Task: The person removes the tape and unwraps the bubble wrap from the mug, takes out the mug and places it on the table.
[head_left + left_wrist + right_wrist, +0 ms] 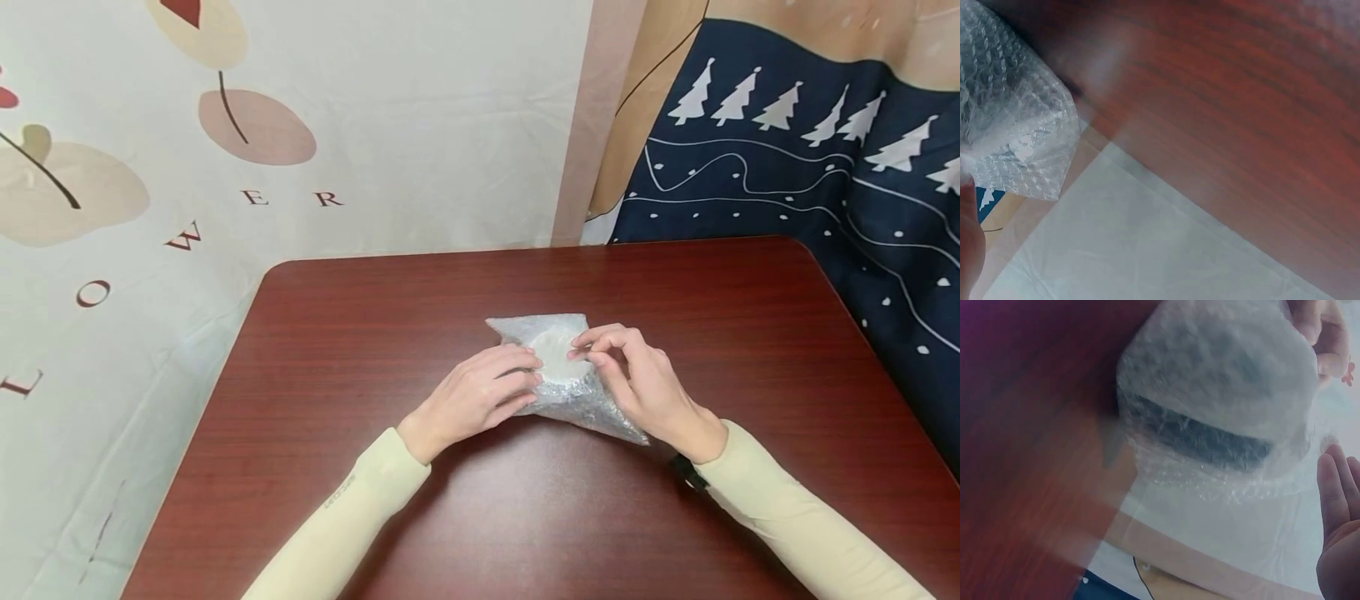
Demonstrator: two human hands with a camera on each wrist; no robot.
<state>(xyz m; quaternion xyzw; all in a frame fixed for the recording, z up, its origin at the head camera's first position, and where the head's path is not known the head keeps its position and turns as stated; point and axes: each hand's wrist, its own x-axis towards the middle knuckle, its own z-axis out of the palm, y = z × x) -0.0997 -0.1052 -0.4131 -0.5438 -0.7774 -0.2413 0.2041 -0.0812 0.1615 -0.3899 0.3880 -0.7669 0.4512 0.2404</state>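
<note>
A bubble-wrap package (592, 406) lies near the middle of the table, with pointed corners and a pale round patch (553, 360) on top. Through the clear wrap, the right wrist view shows a dark band (1204, 434) around something rounded and pale; the wrapped item's kind is hidden. My left hand (480, 390) holds the package's left side, its fingers bent over the wrap. My right hand (648, 379) is at the right edge of the round patch, thumb and fingertips brought together on the wrap there. In the left wrist view a wrap corner (1035, 144) sticks out.
The dark red-brown wooden table (337, 350) has its far edge close to a pale printed curtain (420, 150). A navy cloth with white trees (750, 183) hangs at the right. A dark band (688, 472) shows under my right wrist.
</note>
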